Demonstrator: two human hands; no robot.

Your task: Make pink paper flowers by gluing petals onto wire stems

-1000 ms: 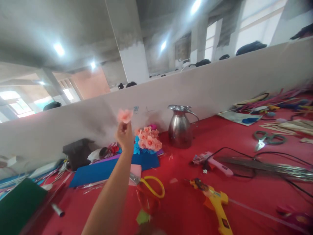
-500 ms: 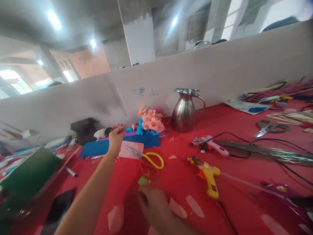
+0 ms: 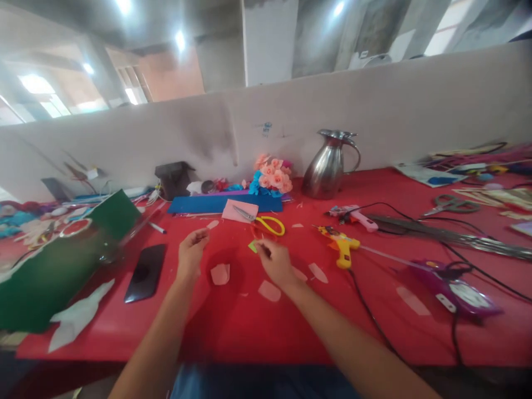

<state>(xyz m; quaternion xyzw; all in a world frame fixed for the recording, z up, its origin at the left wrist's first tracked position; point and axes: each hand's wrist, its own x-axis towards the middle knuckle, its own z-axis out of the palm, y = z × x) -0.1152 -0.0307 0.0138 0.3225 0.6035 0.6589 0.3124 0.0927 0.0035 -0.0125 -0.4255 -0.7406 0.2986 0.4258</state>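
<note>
My left hand point(image 3: 192, 252) hovers over the red table left of centre, its fingers curled together. A small pink paper piece point(image 3: 213, 224) shows at its fingertips; whether they grip it or it lies behind them, I cannot tell. My right hand point(image 3: 273, 259) is closed in a pinch beside a small green paper piece point(image 3: 252, 246). What that pinch holds, if anything, is hidden. Beyond it lie scissors point(image 3: 269, 224) with yellow and red handles, their blades on a pink paper sheet point(image 3: 233, 210). Cut pink paper petals point(image 3: 220, 274) are scattered close to both hands.
A bunch of pink paper flowers point(image 3: 276, 176) and a steel jug point(image 3: 325, 169) stand by the wall. Rightward are a yellow glue gun point(image 3: 344, 249), a pink glue gun point(image 3: 361, 218), cables and a purple power strip point(image 3: 455, 291). A phone point(image 3: 145, 273) and green sheet point(image 3: 62, 277) lie left.
My left hand has drawn back from beside the flowers towards me. My right hand now shows more clearly, near the green paper piece. The view has tilted down and shifted left.
</note>
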